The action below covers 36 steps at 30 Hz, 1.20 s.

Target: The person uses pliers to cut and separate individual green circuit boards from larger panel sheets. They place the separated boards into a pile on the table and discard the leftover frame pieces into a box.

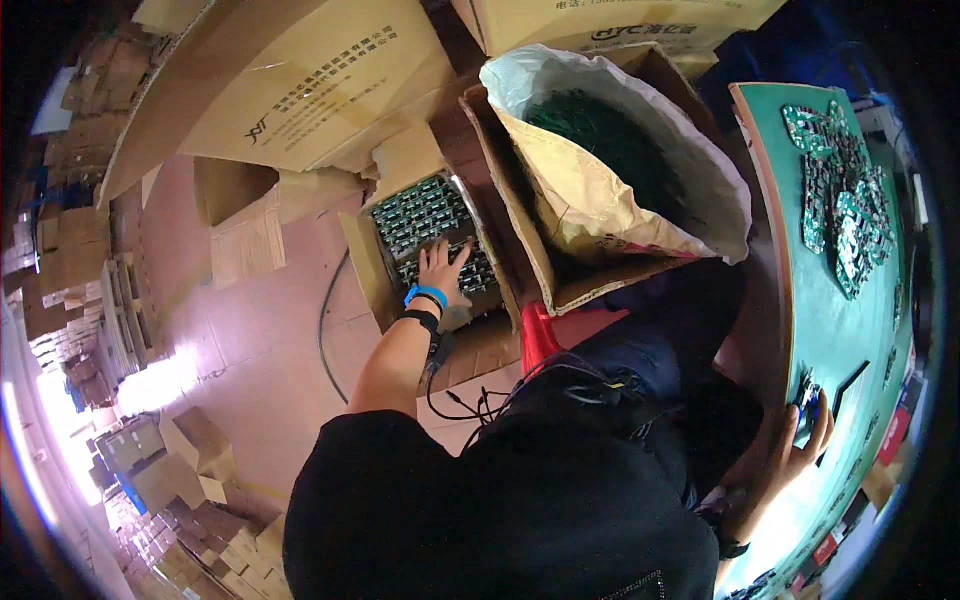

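Note:
My left hand [443, 272], with a blue band at its wrist, reaches down into a cardboard box [365, 270]. Its fingers are spread over rows of small green and silver circuit boards [425, 215] packed inside. Whether the fingertips press on the boards is hard to tell. At the right, my right hand [808, 440] is by the edge of a green-topped table [815, 290]. Its fingers curl around a small dark and blue thing whose kind I cannot make out. Farther along that table lies a loose heap of green circuit boards [850, 195].
Between box and table stands a carton [555, 285] with a paper sack [600, 190] holding thin green scraps. Tall cardboard flaps [300, 90] rise behind. Dark cables [480, 405] hang near my lap. Stacked cartons [85, 215] line the left side of the pink floor [270, 330].

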{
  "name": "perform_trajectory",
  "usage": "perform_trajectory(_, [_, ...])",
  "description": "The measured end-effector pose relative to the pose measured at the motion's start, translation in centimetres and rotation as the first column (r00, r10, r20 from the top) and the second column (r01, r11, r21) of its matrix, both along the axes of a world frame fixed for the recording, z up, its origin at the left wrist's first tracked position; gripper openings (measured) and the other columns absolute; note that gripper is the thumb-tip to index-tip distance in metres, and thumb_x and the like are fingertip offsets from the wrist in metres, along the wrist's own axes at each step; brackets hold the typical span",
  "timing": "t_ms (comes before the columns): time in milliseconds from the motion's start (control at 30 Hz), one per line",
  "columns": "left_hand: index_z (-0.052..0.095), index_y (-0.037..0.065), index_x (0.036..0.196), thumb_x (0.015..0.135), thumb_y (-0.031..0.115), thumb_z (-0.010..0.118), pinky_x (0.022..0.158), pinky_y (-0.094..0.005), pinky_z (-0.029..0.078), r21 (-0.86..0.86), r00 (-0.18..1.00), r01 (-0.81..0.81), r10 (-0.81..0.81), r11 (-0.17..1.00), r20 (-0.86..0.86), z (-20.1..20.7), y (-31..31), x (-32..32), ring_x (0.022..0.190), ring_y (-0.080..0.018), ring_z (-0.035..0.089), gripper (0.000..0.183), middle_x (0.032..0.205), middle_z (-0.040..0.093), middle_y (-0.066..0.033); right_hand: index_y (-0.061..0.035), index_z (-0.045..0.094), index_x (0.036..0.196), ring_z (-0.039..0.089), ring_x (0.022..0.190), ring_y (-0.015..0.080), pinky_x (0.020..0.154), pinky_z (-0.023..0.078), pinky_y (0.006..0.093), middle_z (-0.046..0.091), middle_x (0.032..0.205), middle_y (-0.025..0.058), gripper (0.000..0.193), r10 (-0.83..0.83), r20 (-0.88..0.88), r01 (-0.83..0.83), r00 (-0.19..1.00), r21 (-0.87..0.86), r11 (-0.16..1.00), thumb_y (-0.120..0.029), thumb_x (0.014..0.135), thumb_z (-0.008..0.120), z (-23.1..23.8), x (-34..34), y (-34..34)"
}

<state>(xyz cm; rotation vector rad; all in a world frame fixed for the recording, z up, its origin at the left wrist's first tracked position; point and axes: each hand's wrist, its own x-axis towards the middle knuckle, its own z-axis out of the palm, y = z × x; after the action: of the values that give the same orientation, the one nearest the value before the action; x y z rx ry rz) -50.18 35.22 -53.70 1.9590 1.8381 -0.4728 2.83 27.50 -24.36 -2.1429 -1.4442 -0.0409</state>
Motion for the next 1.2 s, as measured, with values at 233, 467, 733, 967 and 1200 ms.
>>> perform_trajectory(233, [0.014, 0.036, 0.152, 0.044, 0.043, 0.090, 0.102, -0.0571, 0.032, -0.069, 0.987, 0.146, -0.150, 0.987, -0.055, -0.2, 0.2, -0.5, 0.128, -0.0434, 0.035, 0.132, 0.149, 0.024, -0.0229, -0.0022, 0.058, 0.127, 0.054, 0.113, 0.0272, 0.100, 0.040, 0.0386, 0.056, 0.121, 0.0158, 0.041, -0.108, 0.066, 0.111, 0.992, -0.044, 0.993, -0.022, 0.092, 0.062, -0.9, 4.3, -2.5])
perform_trajectory(467, [0.014, 0.036, 0.151, 0.048, 0.032, 0.090, 0.098, -0.0567, 0.037, -0.188, 0.997, 0.054, -0.063, 0.981, -0.044, 0.0, 1.7, -0.8, 0.122, -0.0465, 0.043, 0.128, 0.143, 0.032, -0.0232, -0.0034, 0.057, 0.129, 0.053, 0.115, 0.0258, 0.101, 0.039, 0.0374, 0.056, 0.123, 0.0152, 0.040, -0.126, 0.025, 0.126, 0.992, -0.028, 0.992, -0.019, 0.093, 0.062, -0.9, 4.4, -2.9])
perform_trajectory(733, [-0.003, 0.018, 0.154, 0.057, 0.024, 0.088, 0.113, -0.0420, 0.026, -0.460, 0.743, -0.222, 0.455, 0.860, 0.491, 3.8, 0.6, -4.8, 0.136, -0.0394, 0.033, 0.133, 0.150, 0.028, -0.0246, -0.0046, 0.056, 0.131, 0.053, 0.115, 0.0257, 0.102, 0.038, 0.0375, 0.055, 0.123, 0.0148, 0.041, -0.100, 0.025, 0.101, 0.995, -0.046, 0.994, -0.019, 0.093, 0.062, -0.7, 4.8, -3.0])
perform_trajectory(967, [0.000, 0.017, 0.154, 0.073, 0.003, 0.071, 0.108, -0.0362, 0.033, -0.784, 0.016, -0.391, 0.856, 0.482, 0.517, 13.7, -2.4, -6.9, 0.131, -0.0235, 0.041, 0.109, 0.144, 0.039, -0.0127, -0.0094, 0.054, 0.134, 0.048, 0.120, 0.0261, 0.105, 0.035, 0.0394, 0.051, 0.129, 0.0137, 0.044, -0.058, -0.031, 0.056, 0.998, -0.057, 0.997, -0.021, 0.093, 0.062, -1.2, 5.9, -3.8])
perform_trajectory(1200, [0.041, 0.000, 0.138, 0.069, 0.020, 0.071, 0.093, -0.0435, 0.051, -0.818, -0.426, -0.219, 0.702, 0.531, 0.570, 19.5, -5.4, -5.1, 0.108, -0.0283, 0.061, 0.077, 0.127, 0.058, -0.0153, -0.0090, 0.050, 0.138, 0.042, 0.127, 0.0329, 0.109, 0.030, 0.0455, 0.047, 0.134, 0.0175, 0.050, 0.121, 0.131, -0.106, 0.984, -0.113, 0.988, -0.023, 0.092, 0.061, -1.1, 7.4, -4.8])
